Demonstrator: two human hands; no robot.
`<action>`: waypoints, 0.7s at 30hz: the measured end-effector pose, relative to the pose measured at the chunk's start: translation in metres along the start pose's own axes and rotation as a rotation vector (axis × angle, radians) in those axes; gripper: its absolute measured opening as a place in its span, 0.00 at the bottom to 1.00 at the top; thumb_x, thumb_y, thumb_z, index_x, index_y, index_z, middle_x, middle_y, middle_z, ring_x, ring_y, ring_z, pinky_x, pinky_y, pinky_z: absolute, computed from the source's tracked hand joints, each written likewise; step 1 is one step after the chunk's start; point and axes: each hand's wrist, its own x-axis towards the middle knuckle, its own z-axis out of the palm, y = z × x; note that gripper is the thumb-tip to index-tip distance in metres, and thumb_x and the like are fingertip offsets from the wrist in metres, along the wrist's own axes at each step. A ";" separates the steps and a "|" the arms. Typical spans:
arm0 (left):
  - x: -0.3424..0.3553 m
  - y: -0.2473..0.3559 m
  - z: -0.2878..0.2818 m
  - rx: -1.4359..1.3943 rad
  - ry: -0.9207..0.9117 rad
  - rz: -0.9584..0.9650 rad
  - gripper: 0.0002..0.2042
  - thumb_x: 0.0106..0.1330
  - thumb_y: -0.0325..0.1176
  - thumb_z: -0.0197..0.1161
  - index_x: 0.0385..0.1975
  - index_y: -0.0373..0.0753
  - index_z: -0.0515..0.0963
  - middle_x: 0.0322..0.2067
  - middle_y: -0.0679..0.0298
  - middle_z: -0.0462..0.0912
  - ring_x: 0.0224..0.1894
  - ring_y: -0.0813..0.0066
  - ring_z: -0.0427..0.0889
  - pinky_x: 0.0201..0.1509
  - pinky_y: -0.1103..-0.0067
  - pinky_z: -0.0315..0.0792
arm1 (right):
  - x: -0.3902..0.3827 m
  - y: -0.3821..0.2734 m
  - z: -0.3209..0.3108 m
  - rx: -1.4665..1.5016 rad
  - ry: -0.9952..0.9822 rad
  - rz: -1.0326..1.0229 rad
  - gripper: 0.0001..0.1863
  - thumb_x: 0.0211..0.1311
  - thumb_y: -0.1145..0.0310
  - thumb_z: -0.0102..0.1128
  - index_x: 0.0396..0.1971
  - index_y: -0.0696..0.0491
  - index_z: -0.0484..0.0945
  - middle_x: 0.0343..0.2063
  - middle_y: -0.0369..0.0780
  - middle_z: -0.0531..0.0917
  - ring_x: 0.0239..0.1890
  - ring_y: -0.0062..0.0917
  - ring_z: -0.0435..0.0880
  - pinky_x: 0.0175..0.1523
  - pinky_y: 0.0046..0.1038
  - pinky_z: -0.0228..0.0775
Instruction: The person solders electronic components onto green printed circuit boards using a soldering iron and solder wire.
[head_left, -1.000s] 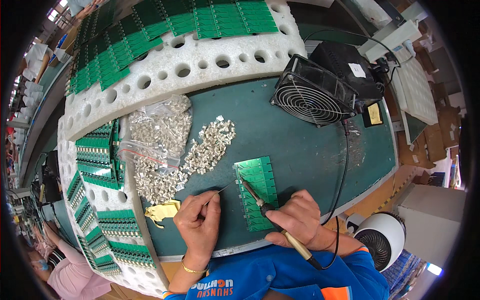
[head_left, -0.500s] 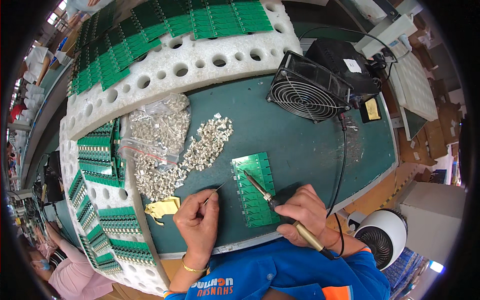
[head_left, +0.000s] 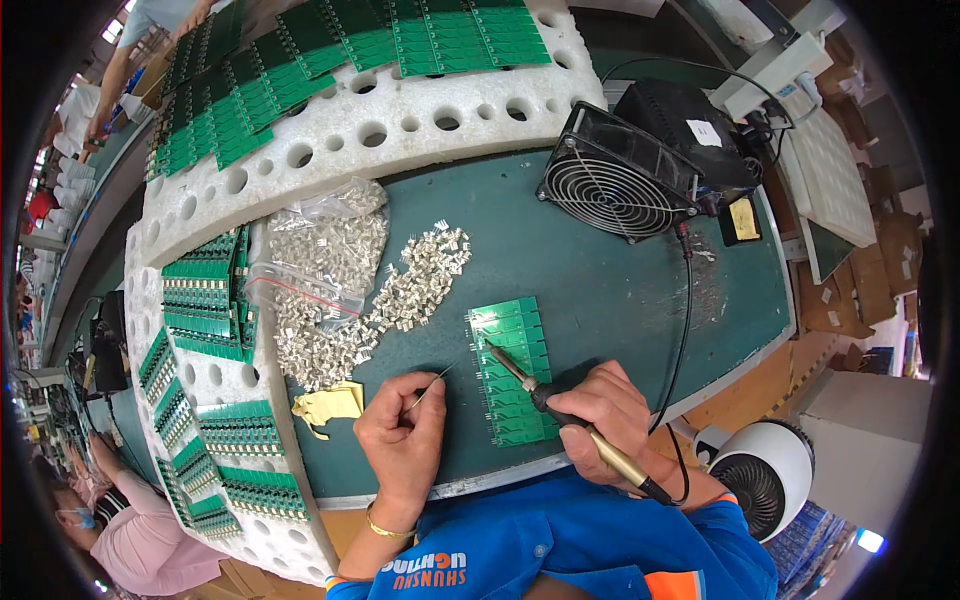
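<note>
My left hand (head_left: 402,430) is closed on a thin solder wire (head_left: 443,376), its free end pointing toward the green circuit-board panel (head_left: 515,390), which lies flat with pins along its left edge. My right hand (head_left: 605,420) grips a soldering iron (head_left: 520,372), angled so its tip is at the panel's upper left; whether it touches cannot be told. Behind my left hand are a loose pile of small white connectors (head_left: 420,280), a clear bag of connectors (head_left: 325,230) and a crumpled yellow item (head_left: 330,402).
Foam racks (head_left: 430,118) holding board panels border the bench at back and left. A black fan (head_left: 610,185), sponge stand (head_left: 742,218) and iron's cable are at right. A white fan (head_left: 760,480) stands off the bench. A co-worker in pink (head_left: 145,540) sits at left.
The iron lies more diagonally, as my right hand and its handle have shifted rightward. My left hand keeps its grip on the wire. The whole view has drifted slightly.
</note>
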 end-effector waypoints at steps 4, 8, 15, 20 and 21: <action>0.001 0.000 0.001 0.016 -0.001 0.016 0.03 0.61 0.21 0.67 0.32 0.35 0.81 0.18 0.80 0.67 0.21 0.93 0.58 0.23 0.89 0.51 | 0.001 0.001 0.001 -0.013 -0.025 -0.008 0.15 0.68 0.62 0.57 0.35 0.60 0.78 0.22 0.41 0.79 0.19 0.29 0.72 0.29 0.31 0.63; 0.001 0.000 0.000 0.008 -0.009 0.005 0.02 0.61 0.21 0.67 0.31 0.35 0.81 0.18 0.80 0.68 0.21 0.93 0.58 0.24 0.89 0.51 | 0.002 0.001 0.001 -0.002 -0.016 0.006 0.11 0.61 0.65 0.63 0.35 0.59 0.80 0.21 0.40 0.79 0.19 0.30 0.75 0.30 0.30 0.63; 0.001 -0.001 0.000 0.023 -0.006 0.026 0.02 0.61 0.21 0.67 0.31 0.35 0.81 0.18 0.80 0.68 0.21 0.93 0.58 0.24 0.89 0.51 | 0.003 0.002 0.002 0.002 -0.023 -0.004 0.09 0.59 0.68 0.64 0.34 0.59 0.80 0.20 0.39 0.79 0.19 0.30 0.75 0.30 0.30 0.63; 0.002 0.000 0.001 0.029 -0.007 0.022 0.02 0.61 0.21 0.67 0.31 0.34 0.81 0.18 0.80 0.68 0.21 0.93 0.58 0.24 0.89 0.51 | 0.004 0.002 0.002 0.000 -0.025 0.004 0.09 0.57 0.69 0.64 0.33 0.58 0.80 0.20 0.39 0.79 0.19 0.30 0.74 0.30 0.30 0.63; 0.002 0.000 0.001 0.031 -0.008 0.029 0.02 0.61 0.21 0.67 0.31 0.34 0.81 0.18 0.80 0.68 0.21 0.93 0.58 0.24 0.89 0.51 | 0.004 0.002 0.002 0.000 -0.023 0.003 0.09 0.57 0.69 0.64 0.33 0.58 0.80 0.20 0.39 0.79 0.19 0.30 0.74 0.30 0.31 0.63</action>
